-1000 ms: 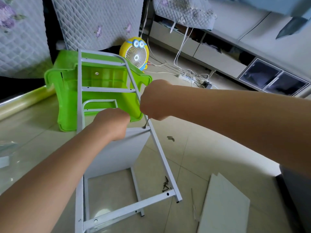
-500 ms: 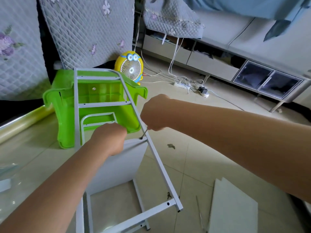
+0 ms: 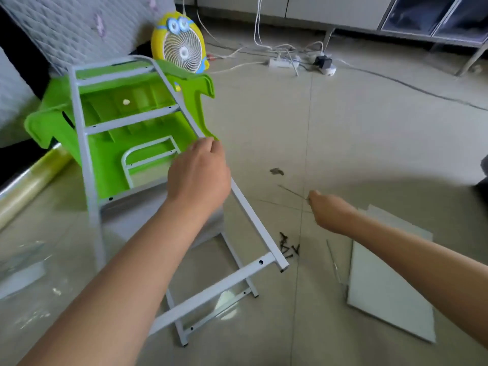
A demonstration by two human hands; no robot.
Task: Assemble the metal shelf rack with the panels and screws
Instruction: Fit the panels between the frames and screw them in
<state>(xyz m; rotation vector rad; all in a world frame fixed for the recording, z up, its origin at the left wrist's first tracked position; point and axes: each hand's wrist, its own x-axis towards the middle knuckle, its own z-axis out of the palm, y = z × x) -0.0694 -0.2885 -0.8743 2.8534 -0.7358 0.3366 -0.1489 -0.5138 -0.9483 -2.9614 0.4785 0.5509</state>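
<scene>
The white metal rack frame (image 3: 81,143) leans tilted against a green plastic stool (image 3: 111,109). My left hand (image 3: 198,175) grips the frame's right rail about halfway up, covering the spot where a white panel (image 3: 148,204) sits between the rails. My right hand (image 3: 330,210) is off the frame, low to its right over the floor tiles, and holds a thin metal tool (image 3: 291,191) that points up and left. A small pile of dark screws (image 3: 287,247) lies on the floor beside the frame's lower right corner. Loose white panels (image 3: 390,286) lie flat at the right.
A yellow cartoon desk fan (image 3: 181,43) stands behind the stool. Power strips and cables (image 3: 298,62) run across the floor at the back. A clear plastic roll (image 3: 29,183) lies at the left, plastic wrapping (image 3: 23,268) at the lower left. Another thin rod (image 3: 333,260) lies by the panels.
My right hand has left the frame's right rail and swung down to the right with the tool. My left hand shifted from the panel's top onto the right rail. The view tilted down.
</scene>
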